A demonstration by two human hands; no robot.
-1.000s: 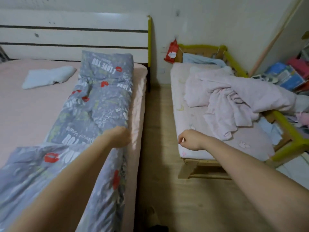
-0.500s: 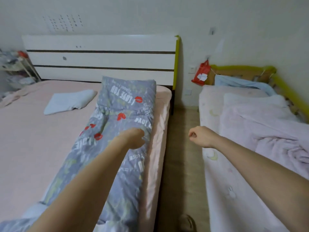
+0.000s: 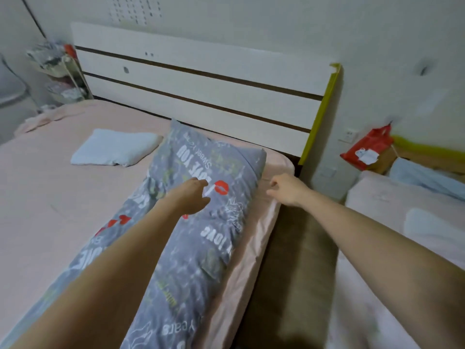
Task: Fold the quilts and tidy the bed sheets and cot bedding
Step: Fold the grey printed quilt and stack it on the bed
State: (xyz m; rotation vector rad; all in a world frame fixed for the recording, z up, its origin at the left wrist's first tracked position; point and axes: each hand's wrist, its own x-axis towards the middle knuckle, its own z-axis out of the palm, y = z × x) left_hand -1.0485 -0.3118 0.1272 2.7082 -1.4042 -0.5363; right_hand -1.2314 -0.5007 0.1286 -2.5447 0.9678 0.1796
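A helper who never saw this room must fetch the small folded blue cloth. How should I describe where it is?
Start at the white headboard of the big bed. Below it, on the pink sheet, left of the long grey quilt, lies the folded blue cloth. It is plain pale blue; the quilt has white lettering and red lips.

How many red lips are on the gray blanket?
1 clear pair of red lips shows on the gray quilt, right beside the left hand. Other red marks lower down, partly hidden by the arm, could be more.

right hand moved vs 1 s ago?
Yes. The right hand has crossed from the cot's near edge, over the floor gap, to the pink sheet beside the grey quilt, nearer the headboard.
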